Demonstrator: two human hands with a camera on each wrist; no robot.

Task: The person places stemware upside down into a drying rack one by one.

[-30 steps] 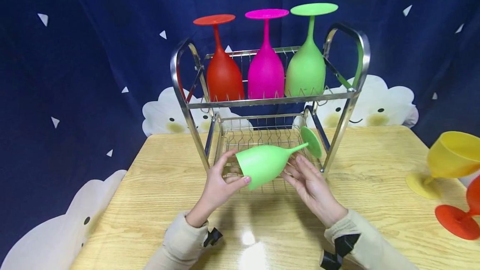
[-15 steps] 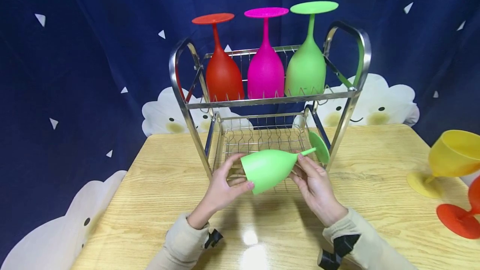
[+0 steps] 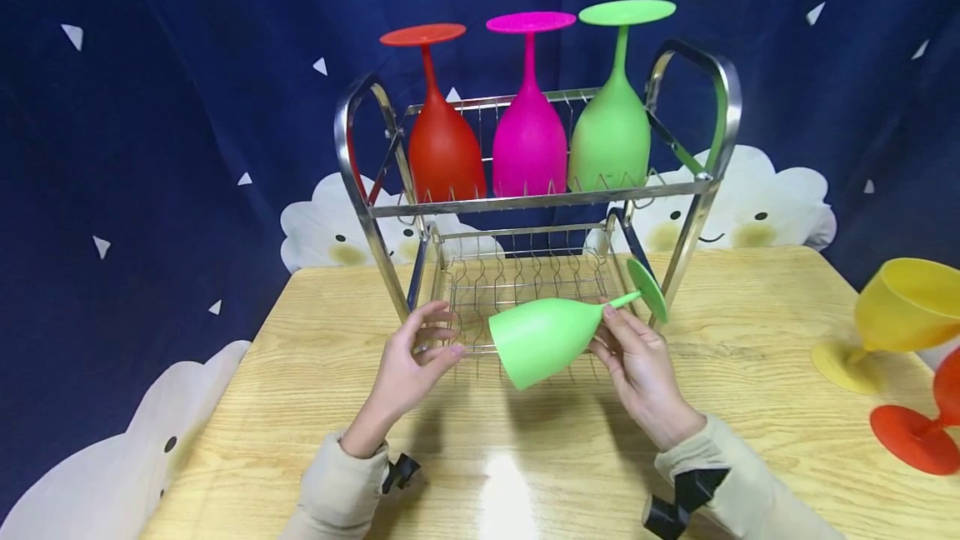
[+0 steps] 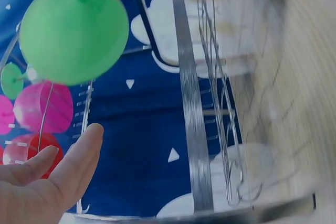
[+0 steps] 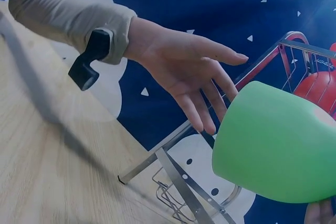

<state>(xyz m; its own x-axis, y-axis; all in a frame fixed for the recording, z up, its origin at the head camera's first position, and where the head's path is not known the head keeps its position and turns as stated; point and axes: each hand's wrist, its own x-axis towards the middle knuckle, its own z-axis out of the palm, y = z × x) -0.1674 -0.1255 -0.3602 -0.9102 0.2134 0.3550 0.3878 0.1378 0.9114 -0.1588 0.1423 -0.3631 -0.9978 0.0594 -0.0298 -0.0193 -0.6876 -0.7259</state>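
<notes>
goblet [image 3: 543,338] lies sideways, pinched by right hand [image 3: 641,369].

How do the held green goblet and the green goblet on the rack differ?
Pose: the held goblet is tilted sideways, foot to the right; the racked goblet is upside down, foot on top.
Support: the right hand grips the held goblet near its stem; the racked goblet rests in the rack's upper tier.
Both are green, stemmed and round-footed.
</notes>
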